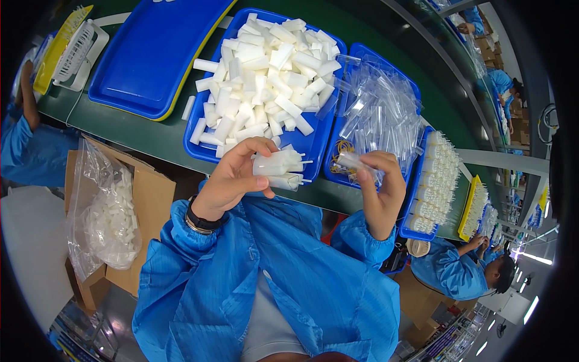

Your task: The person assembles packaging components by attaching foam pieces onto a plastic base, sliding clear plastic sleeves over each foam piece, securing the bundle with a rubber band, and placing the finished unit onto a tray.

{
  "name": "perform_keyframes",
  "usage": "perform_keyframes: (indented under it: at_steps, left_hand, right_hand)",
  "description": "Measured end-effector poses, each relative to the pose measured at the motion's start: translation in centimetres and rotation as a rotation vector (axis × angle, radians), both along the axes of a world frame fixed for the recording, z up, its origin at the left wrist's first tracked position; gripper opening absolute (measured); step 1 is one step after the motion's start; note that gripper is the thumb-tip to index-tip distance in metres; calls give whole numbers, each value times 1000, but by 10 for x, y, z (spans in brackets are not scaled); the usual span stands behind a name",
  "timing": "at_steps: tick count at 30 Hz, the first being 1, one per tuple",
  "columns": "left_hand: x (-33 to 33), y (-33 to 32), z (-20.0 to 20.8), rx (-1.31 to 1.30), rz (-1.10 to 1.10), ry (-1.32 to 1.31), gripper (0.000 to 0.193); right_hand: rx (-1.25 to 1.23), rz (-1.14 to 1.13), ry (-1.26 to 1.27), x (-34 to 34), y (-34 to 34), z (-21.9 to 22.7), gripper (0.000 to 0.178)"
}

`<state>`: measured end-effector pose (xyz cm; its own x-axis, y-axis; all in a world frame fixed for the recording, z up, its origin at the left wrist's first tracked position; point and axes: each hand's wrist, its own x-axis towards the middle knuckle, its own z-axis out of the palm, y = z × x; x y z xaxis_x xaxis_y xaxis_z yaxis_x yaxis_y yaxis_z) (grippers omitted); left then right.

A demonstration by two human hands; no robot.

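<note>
In front of my chest, just above the near edge of the dark green desk [151,136], my left hand [232,178] is closed around a small bundle of white plastic tubes with thin tips [278,169]. The tubes lie side by side, and their thin tips point to my right. My thumb presses on the bundle from below and my fingers curl over it from above.

My right hand [381,187] is raised near it, a little apart, and it pinches a small clear plastic sleeve [356,163] between the thumb and the fingertips. The sleeve lies nearly level and points toward the bundle, but the two do not touch.

Behind my left hand stands a blue plastic tray [316,145] filled with a loose heap of white plastic tubes [265,78]. Just beside it, on my right, a second blue tray [335,175] holds a pile of clear plastic sleeves [380,114], and some yellowish rubber bands [344,148] lie in its near corner. Further right, a narrow blue tray [413,232] carries finished white pieces in neat rows [437,175]. An empty-looking blue tray with a yellow rim [157,54] lies on the far left of the desk.

At my left side, an open cardboard box [151,199] holds a clear bag with white parts [111,220]. Other people in blue coats sit nearby.
</note>
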<state>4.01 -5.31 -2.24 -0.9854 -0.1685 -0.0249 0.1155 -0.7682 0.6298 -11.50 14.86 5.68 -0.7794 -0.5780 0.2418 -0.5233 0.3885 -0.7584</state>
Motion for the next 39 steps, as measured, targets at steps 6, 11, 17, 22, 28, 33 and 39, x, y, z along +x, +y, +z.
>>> perform_keyframes:
  at_steps: [6, 11, 17, 22, 28, 33, 39]
  left_hand:
    - [-2, 6, 1, -120, 2, 42, 36]
    - [-3, 11, 7, -163, -10, -3, 33]
    - [-5, 17, 4, -248, 8, -20, 33]
    - [-7, 19, 5, -350, 44, -50, 31]
    - [-5, 17, 5, -378, 79, -44, 29]
    - [-4, 15, 3, -402, 100, -19, 27]
    - [-4, 16, 5, -405, 98, -20, 28]
  right_hand:
    - [-254, 339, 35, 12, -16, 4, 20]
    - [-157, 400, 75, 15, -26, 9, 27]
    - [-209, 289, -160, 30, -32, 4, 38]
    - [-257, 324, -54, 29, -37, -2, 36]
    - [-257, 418, -272, 23, -30, -5, 25]
    - [-126, 406, -376, 12, -17, 0, 29]
    - [-151, 420, -258, 8, -18, -1, 35]
